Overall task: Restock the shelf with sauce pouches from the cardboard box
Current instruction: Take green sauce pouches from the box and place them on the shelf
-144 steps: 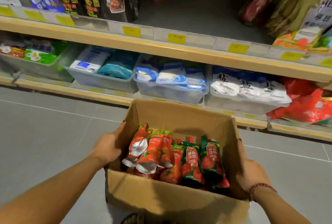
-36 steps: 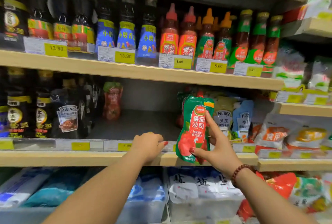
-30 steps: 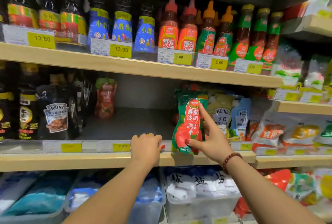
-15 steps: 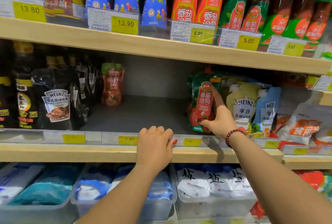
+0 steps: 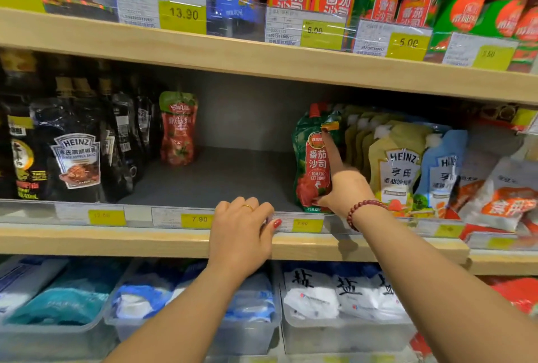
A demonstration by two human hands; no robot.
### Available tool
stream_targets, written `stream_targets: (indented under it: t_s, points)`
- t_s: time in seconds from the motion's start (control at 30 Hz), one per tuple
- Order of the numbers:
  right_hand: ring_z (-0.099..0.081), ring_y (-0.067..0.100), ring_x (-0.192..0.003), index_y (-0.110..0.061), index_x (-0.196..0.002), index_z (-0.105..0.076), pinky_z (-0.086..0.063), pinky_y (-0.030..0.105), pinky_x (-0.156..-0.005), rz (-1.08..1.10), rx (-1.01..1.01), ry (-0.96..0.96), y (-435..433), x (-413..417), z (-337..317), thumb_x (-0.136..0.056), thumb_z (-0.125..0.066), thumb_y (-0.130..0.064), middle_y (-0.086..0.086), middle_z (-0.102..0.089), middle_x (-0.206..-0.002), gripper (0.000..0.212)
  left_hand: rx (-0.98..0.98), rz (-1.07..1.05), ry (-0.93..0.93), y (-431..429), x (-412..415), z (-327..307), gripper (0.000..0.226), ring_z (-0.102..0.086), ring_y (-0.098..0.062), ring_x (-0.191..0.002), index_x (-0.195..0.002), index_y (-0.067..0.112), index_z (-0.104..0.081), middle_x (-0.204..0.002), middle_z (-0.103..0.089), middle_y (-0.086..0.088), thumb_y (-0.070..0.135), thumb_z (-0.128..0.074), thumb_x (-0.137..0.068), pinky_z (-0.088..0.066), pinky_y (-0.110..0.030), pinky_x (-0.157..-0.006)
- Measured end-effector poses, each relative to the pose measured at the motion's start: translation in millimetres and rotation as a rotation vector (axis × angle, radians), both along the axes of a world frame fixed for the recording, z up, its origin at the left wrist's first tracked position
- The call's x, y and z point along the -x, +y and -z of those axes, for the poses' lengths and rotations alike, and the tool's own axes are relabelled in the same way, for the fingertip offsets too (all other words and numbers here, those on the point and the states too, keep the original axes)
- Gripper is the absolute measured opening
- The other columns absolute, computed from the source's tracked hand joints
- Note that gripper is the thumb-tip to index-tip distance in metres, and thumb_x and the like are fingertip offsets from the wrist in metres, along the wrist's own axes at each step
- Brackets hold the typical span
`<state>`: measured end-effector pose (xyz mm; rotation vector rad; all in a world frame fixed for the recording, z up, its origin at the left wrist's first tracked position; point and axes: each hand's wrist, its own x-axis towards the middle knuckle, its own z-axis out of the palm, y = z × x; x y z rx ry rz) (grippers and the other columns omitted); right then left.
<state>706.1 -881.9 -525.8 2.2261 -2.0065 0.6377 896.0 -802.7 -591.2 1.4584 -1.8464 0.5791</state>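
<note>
On the left of the middle shelf (image 5: 227, 179) stand black Heinz pouches (image 5: 76, 160), and far back beside them a lone red pouch (image 5: 178, 129) stands upright. Right of that the grey shelf floor lies bare. At its near edge the left hand (image 5: 241, 231) grips the price rail (image 5: 163, 217), fingers curled over the top and thumb pressed on the front. Well apart from it, farther in and to the right, the right hand (image 5: 345, 192) holds the ketchup pouch (image 5: 311, 158), a green-and-red one, upright on the shelf, forefinger stretched up its front, thumb at its lower edge. The pouch stands just beside the yellow Heinz pouches (image 5: 400, 164) on the right.
</note>
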Motion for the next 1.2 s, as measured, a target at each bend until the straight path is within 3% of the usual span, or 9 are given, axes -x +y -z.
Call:
stream_targets:
  t_s: [0.1,0.3,0.5,0.67,0.77,0.93,1.2]
  points:
    - [-0.052,0.022,-0.079,-0.017,-0.144,-0.019,-0.047,0.031,-0.070,0.024,-0.006,-0.010,-3,-1,2,-0.073,-0.077,-0.027,0.007,-0.050,-0.093,0.092,0.005,0.000,-0.002,1,0,0,0.013,-0.051,-0.020,-0.062,-0.076,0.026,-0.060,-0.065,-0.053,0.008,0.037,-0.065,-0.080,-0.030,-0.031,-0.060]
    - [-0.057,0.032,-0.103,-0.031,-0.145,0.016,-0.050,0.037,-0.082,0.048,-0.035,-0.123,-10,3,-1,-0.075,-0.072,-0.012,0.018,-0.050,-0.124,0.114,0.011,0.004,0.008,-1,-1,3,0.013,-0.048,-0.019,-0.061,-0.077,0.027,-0.059,-0.065,-0.051,0.009,0.039,-0.057,-0.082,-0.033,-0.032,-0.059]
    - [-0.057,0.032,-0.101,-0.030,-0.144,0.021,-0.048,0.035,-0.077,0.101,-0.038,-0.085,-13,2,-2,-0.076,-0.066,-0.001,0.021,-0.045,-0.128,0.113,0.023,0.000,-0.005,-3,-2,5,0.015,-0.047,-0.018,-0.062,-0.079,0.028,-0.059,-0.067,-0.050,0.009,0.040,-0.053,-0.084,-0.032,-0.032,-0.060]
    - [-0.057,0.034,-0.106,-0.036,-0.141,0.024,-0.049,0.036,-0.080,0.107,-0.055,-0.217,-9,-6,-7,-0.068,-0.081,-0.015,0.023,-0.032,-0.141,0.129,0.007,-0.009,-0.003,-2,-2,5,0.019,-0.048,-0.018,-0.062,-0.080,0.028,-0.061,-0.067,-0.051,0.009,0.042,-0.049,-0.085,-0.034,-0.032,-0.060]
    - [-0.056,0.037,-0.108,-0.039,-0.138,0.029,-0.051,0.040,-0.082,0.136,-0.008,-0.209,-10,-17,-11,-0.066,-0.082,-0.011,0.024,-0.021,-0.144,0.135,0.008,-0.010,0.002,-1,-1,4,0.015,-0.049,-0.018,-0.062,-0.081,0.027,-0.062,-0.067,-0.052,0.009,0.039,-0.055,-0.082,-0.036,-0.032,-0.060]
    - [-0.052,0.039,-0.109,-0.036,-0.140,0.028,-0.050,0.049,-0.087,0.189,0.062,-0.136,-21,-21,-7,-0.080,-0.064,0.003,0.023,-0.029,-0.135,0.117,0.033,0.005,0.013,-1,-1,5,0.013,-0.049,-0.019,-0.061,-0.080,0.025,-0.063,-0.066,-0.052,0.008,0.037,-0.058,-0.081,-0.038,-0.033,-0.059]
    - [-0.057,0.040,-0.100,-0.038,-0.136,0.033,-0.050,0.042,-0.077,0.122,0.122,-0.166,-41,-17,3,-0.067,-0.073,0.004,0.026,-0.031,-0.134,0.133,0.048,0.005,0.005,-4,-2,9,0.012,-0.047,-0.018,-0.063,-0.083,0.027,-0.062,-0.069,-0.052,0.008,0.038,-0.058,-0.081,-0.035,-0.032,-0.060]
